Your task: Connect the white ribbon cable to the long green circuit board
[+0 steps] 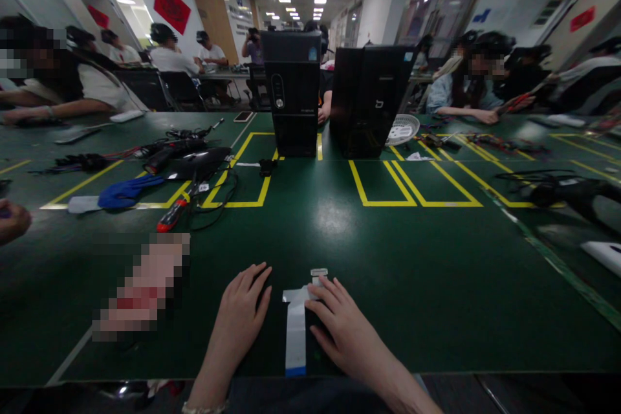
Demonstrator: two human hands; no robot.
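Observation:
A flat white ribbon cable (295, 336) with a blue end lies on the green table in front of me. Its strip runs toward the table's near edge and bends sideways at the top, by a small pale connector (319, 272). My right hand (342, 323) rests palm down at the cable's right side, its fingertips on or beside the bent upper part, which they partly cover. To the left of the cable, my left hand (243, 307) lies with fingers stretched out and apart, holding nothing.
Two black computer towers (295, 94) (369, 100) stand ahead. A red-and-black screwdriver (172, 215), blue glove (127, 191) and dark cables (179, 142) lie left. A pixelated patch (145, 291) covers something near my left hand. A white basket (403, 129) sits beyond; other people work around.

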